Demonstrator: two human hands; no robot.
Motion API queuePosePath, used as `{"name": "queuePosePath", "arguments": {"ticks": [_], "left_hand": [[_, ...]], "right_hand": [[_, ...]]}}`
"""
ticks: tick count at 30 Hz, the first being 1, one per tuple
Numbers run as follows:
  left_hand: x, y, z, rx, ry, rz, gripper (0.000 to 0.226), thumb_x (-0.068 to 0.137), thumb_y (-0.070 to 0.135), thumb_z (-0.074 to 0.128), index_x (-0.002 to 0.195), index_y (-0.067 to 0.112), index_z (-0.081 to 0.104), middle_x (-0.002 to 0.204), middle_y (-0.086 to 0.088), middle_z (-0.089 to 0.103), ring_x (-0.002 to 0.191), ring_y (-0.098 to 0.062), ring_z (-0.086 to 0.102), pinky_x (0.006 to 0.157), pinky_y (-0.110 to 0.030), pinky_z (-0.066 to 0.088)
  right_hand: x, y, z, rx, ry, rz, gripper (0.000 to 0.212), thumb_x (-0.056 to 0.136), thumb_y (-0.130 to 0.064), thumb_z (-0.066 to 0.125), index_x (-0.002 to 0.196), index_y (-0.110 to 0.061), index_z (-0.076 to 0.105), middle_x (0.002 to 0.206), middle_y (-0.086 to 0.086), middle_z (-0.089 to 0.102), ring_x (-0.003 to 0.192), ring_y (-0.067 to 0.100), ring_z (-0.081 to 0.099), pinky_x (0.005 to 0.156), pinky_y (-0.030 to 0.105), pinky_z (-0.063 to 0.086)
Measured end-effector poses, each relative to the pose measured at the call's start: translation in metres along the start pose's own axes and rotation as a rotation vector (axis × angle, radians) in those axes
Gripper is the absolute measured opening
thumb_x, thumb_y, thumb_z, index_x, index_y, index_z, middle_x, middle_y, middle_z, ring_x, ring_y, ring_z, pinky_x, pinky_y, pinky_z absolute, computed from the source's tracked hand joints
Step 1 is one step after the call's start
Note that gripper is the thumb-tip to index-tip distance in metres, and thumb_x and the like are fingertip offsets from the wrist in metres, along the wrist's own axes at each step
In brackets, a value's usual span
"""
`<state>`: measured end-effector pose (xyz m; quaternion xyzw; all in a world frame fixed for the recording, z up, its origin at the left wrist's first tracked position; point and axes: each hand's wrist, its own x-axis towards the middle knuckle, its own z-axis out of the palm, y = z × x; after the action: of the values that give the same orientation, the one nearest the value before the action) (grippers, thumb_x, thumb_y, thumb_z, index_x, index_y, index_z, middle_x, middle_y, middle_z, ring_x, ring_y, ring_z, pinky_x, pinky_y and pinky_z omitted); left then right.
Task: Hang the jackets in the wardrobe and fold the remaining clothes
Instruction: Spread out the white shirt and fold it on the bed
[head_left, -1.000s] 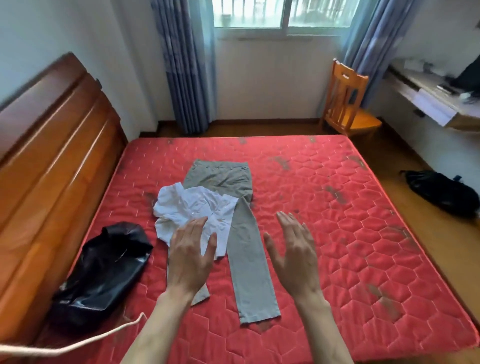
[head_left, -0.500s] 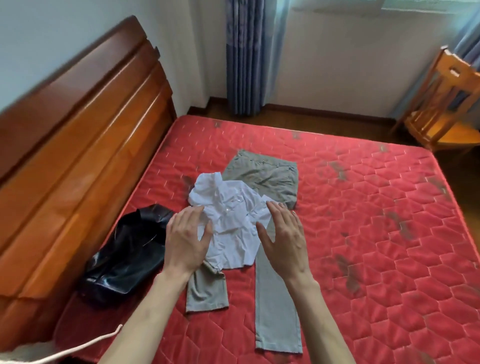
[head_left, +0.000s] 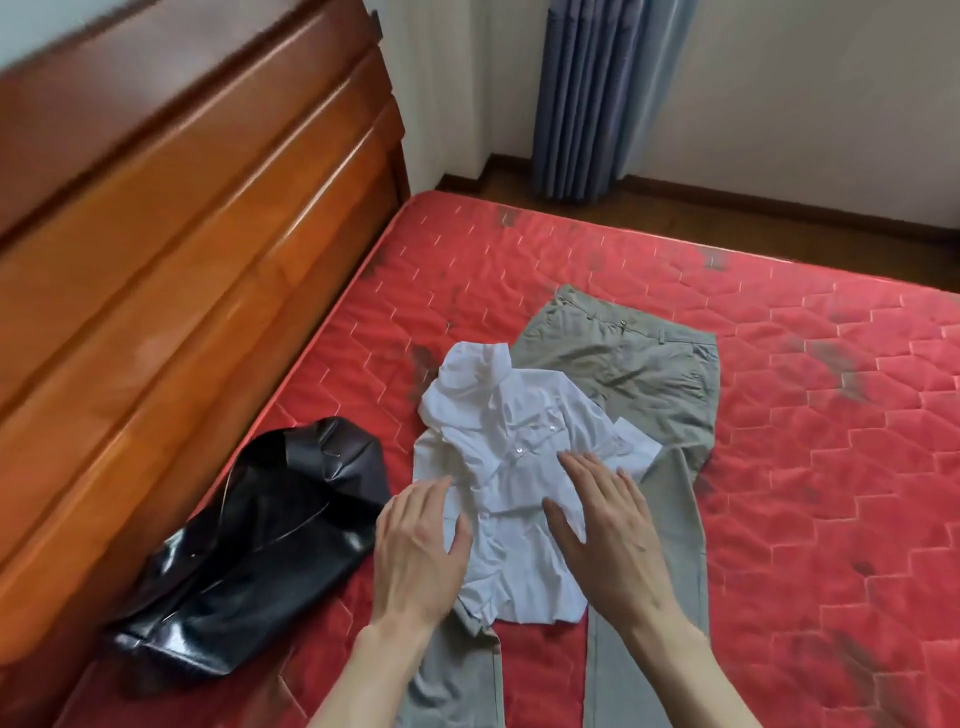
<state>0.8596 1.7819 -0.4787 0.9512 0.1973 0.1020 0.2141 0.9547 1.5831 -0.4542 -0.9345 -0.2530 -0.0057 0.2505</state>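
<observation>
Our left hand (head_left: 421, 551) and right hand (head_left: 605, 530), fingers spread flat, have come down onto the crumpled white shirt (head_left: 511, 467) lying across the khaki trousers (head_left: 639, 374) on the bed (head_left: 831, 467); folding looks ready to begin.

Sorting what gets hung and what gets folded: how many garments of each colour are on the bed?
Black: 1, the leather jacket
White: 1, the crumpled shirt, under both hands
Grey-green: 1, the trousers, spread flat beneath the shirt
Total: 3 garments
</observation>
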Motion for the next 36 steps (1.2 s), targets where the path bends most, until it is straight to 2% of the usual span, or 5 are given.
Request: {"name": "queuePosePath", "arguments": {"ticks": [14, 20, 26, 30, 36], "left_hand": [[0.064, -0.161, 0.214, 0.113, -0.139, -0.121, 0.04, 0.087, 0.038, 0.041, 0.107, 0.021, 0.07, 0.102, 0.006, 0.069, 0.099, -0.021, 0.065, 0.086, -0.039, 0.053], [0.076, -0.181, 0.255, 0.204, -0.19, -0.106, 0.033, 0.081, 0.041, 0.054, 0.101, 0.019, 0.067, 0.095, -0.001, 0.064, 0.094, -0.026, 0.062, 0.086, -0.042, 0.051], [0.088, -0.189, 0.254, 0.299, -0.192, -0.079, 0.039, 0.081, 0.053, 0.052, 0.079, 0.018, 0.067, 0.082, -0.005, 0.062, 0.091, -0.031, 0.055, 0.105, -0.05, 0.039], [0.085, -0.193, 0.249, 0.222, -0.09, -0.041, 0.047, 0.092, 0.048, 0.051, 0.064, 0.014, 0.069, 0.079, -0.005, 0.058, 0.088, -0.031, 0.051, 0.099, -0.049, 0.041], [0.077, -0.197, 0.233, 0.194, -0.051, -0.084, 0.04, 0.085, 0.033, 0.049, 0.058, 0.012, 0.07, 0.083, -0.004, 0.05, 0.088, -0.03, 0.05, 0.072, -0.043, 0.044]], "right_hand": [[0.122, 0.055, 0.247, -0.055, -0.401, -0.103, 0.048, 0.106, -0.043, 0.048, 0.151, -0.026, 0.043, 0.15, -0.012, 0.05, 0.144, 0.015, 0.04, 0.116, 0.032, 0.028], [0.161, 0.046, 0.316, -0.204, -0.418, -0.269, 0.046, 0.099, -0.027, 0.058, 0.144, -0.017, 0.052, 0.142, 0.001, 0.057, 0.138, 0.026, 0.047, 0.11, 0.039, 0.035], [0.193, 0.034, 0.356, -0.57, -0.701, -0.568, 0.06, 0.105, -0.029, 0.045, 0.161, -0.027, 0.023, 0.172, 0.007, 0.001, 0.159, 0.028, 0.002, 0.124, 0.044, 0.016], [0.21, 0.031, 0.368, -0.524, -0.681, -0.424, 0.057, 0.099, -0.018, 0.051, 0.152, -0.028, 0.033, 0.149, 0.006, 0.031, 0.138, 0.03, 0.034, 0.102, 0.04, 0.038], [0.22, 0.041, 0.345, -0.455, -0.612, -0.324, 0.034, 0.105, -0.017, 0.045, 0.138, -0.021, 0.051, 0.122, 0.007, 0.048, 0.114, 0.031, 0.052, 0.076, 0.035, 0.036]]}}
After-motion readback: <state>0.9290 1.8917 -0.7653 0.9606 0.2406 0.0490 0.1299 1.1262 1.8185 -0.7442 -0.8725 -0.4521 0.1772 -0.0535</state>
